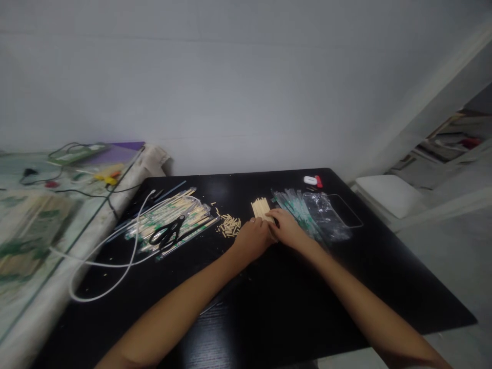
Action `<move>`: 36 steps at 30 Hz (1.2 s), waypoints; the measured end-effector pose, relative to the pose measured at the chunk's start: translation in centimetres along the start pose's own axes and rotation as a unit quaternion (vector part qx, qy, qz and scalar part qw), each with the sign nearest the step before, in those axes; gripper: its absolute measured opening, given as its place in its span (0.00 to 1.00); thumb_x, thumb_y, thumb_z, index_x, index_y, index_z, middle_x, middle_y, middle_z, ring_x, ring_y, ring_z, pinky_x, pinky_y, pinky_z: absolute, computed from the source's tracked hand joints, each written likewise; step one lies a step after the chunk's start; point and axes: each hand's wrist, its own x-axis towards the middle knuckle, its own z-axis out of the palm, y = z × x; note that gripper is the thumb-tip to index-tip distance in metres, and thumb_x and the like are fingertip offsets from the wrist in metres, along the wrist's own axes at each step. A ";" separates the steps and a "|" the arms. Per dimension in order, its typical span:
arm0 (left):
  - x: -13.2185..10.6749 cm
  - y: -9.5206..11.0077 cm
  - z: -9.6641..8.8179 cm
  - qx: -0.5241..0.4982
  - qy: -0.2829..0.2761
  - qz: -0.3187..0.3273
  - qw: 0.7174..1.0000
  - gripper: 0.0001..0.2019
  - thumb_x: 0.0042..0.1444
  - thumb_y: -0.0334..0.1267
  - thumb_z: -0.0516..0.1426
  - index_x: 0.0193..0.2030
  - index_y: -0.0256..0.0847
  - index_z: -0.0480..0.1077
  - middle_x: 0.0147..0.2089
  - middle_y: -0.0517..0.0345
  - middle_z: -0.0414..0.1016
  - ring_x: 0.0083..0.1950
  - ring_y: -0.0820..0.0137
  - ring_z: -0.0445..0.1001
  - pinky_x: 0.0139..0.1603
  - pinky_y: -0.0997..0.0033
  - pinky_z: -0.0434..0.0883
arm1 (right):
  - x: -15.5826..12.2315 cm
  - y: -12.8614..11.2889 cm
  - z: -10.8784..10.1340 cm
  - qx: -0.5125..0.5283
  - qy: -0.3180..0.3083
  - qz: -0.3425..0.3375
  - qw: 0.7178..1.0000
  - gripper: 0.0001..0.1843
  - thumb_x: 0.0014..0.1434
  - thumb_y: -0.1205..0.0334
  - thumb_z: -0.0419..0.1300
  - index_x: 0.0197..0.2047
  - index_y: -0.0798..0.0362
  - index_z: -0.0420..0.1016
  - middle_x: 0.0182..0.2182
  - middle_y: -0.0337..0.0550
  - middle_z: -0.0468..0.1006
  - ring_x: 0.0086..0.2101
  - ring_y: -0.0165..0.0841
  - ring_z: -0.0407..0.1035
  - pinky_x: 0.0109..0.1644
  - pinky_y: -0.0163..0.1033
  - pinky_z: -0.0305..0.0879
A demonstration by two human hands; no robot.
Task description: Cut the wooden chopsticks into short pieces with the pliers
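A bundle of bare wooden chopsticks (260,206) lies on the black table, pointing away from me. My left hand (254,234) is closed around its near end from the left. From the right, my right hand (283,225) grips the same end, its fingers bent over the sticks and meeting the left fingers. The near tips of the bundle are mostly hidden by both hands. Just left of my left hand is a heap of short cut wooden pieces (229,225). Torn plastic wrappers with green print (298,207) lie beside my right hand.
Black-handled scissors (169,233) rest on wrapped chopsticks (154,220) at left. A white cable (102,265) loops over the table's left side. At right are a clear plastic bag (332,220), a white case (309,180) and a red item (319,181). A wall stands behind.
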 end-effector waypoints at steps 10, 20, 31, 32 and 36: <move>0.5 -0.4 0.7 -0.023 0.019 -0.015 0.999 0.18 0.67 0.47 0.58 0.53 0.34 0.69 0.51 0.40 0.74 0.53 0.53 0.73 0.53 0.54 0.72 | 0.7 -0.1 -0.2 0.003 0.007 -0.006 1.000 0.16 0.64 0.72 0.57 0.53 0.58 0.79 0.52 0.55 0.79 0.54 0.41 0.72 0.63 0.48 0.65; -1.4 -0.8 -0.6 -0.090 0.010 -0.013 0.996 0.23 0.64 0.46 0.60 0.60 0.33 0.67 0.63 0.36 0.70 0.62 0.52 0.72 0.62 0.54 0.71 | -0.5 1.0 0.5 0.055 0.053 -0.016 0.997 0.15 0.65 0.67 0.57 0.54 0.57 0.75 0.50 0.57 0.77 0.51 0.45 0.72 0.55 0.52 0.72; -8.3 -9.0 -4.5 -0.034 0.084 -0.113 0.989 0.12 0.68 0.41 0.54 0.50 0.38 0.73 0.51 0.44 0.76 0.55 0.56 0.75 0.59 0.55 0.71 | -0.9 1.8 2.5 0.074 0.126 -0.065 0.987 0.13 0.70 0.58 0.54 0.51 0.55 0.73 0.47 0.59 0.77 0.52 0.50 0.71 0.55 0.58 0.71; -8.9 -10.0 -4.9 0.007 0.078 -0.149 0.986 0.11 0.68 0.40 0.54 0.49 0.38 0.74 0.49 0.45 0.77 0.54 0.56 0.75 0.58 0.56 0.71 | -0.9 1.8 2.6 0.077 0.130 -0.065 0.986 0.13 0.70 0.57 0.53 0.51 0.55 0.73 0.48 0.59 0.77 0.52 0.50 0.71 0.55 0.58 0.72; -10.6 -12.7 -5.4 0.084 0.054 -0.217 0.971 0.09 0.66 0.37 0.54 0.42 0.38 0.75 0.44 0.45 0.78 0.48 0.54 0.76 0.53 0.57 0.70 | -0.9 1.7 2.9 0.088 0.149 -0.061 0.983 0.14 0.71 0.56 0.52 0.52 0.55 0.72 0.48 0.60 0.76 0.52 0.50 0.71 0.54 0.58 0.72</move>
